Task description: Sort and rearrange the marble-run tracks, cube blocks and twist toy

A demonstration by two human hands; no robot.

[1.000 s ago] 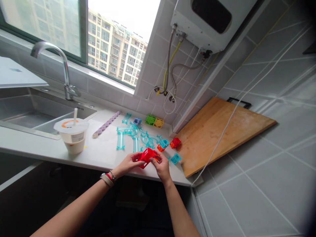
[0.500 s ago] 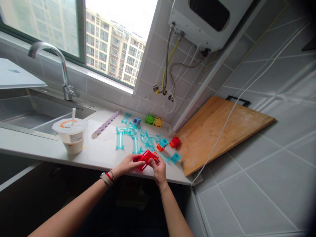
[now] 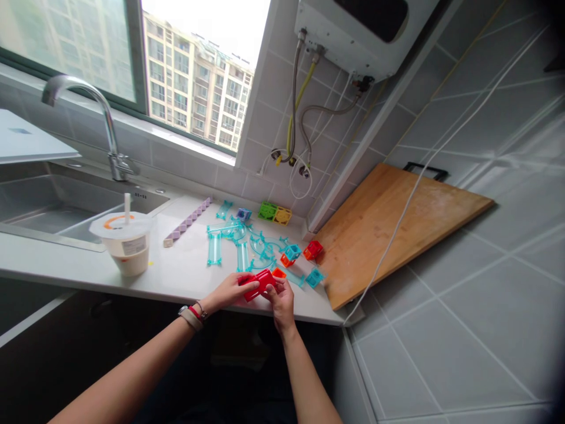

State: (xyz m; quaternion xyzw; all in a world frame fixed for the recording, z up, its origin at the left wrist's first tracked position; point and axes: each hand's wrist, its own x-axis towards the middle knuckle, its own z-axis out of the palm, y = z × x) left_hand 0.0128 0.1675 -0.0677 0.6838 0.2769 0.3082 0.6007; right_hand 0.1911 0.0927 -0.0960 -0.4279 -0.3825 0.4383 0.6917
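Note:
Between my two hands is a red plastic toy block piece (image 3: 262, 282), held over the counter's front edge. My left hand (image 3: 230, 292) grips its left end, thumb on top. My right hand (image 3: 281, 299) pinches its right end. Just behind it lies an orange block (image 3: 279, 273). Farther back, a blue cube (image 3: 292, 252) rests on an orange-red cube (image 3: 286, 260). A red cube (image 3: 313, 249) and a teal cube (image 3: 315, 277) are to the right. Clear teal track pieces (image 3: 243, 257) spread over the counter behind my hands.
A lidded drink cup with a straw (image 3: 128, 244) stands left on the white counter (image 3: 185, 274). A purple strip (image 3: 189, 222), green block (image 3: 267, 211) and yellow block (image 3: 282, 216) lie farther back. A wooden board (image 3: 397, 229) leans at right; the sink (image 3: 35, 197) is far left.
The red piece has turned slightly in my hands, and both hands keep hold of it. An orange block behind it now shows more clearly. The view has shifted a little.

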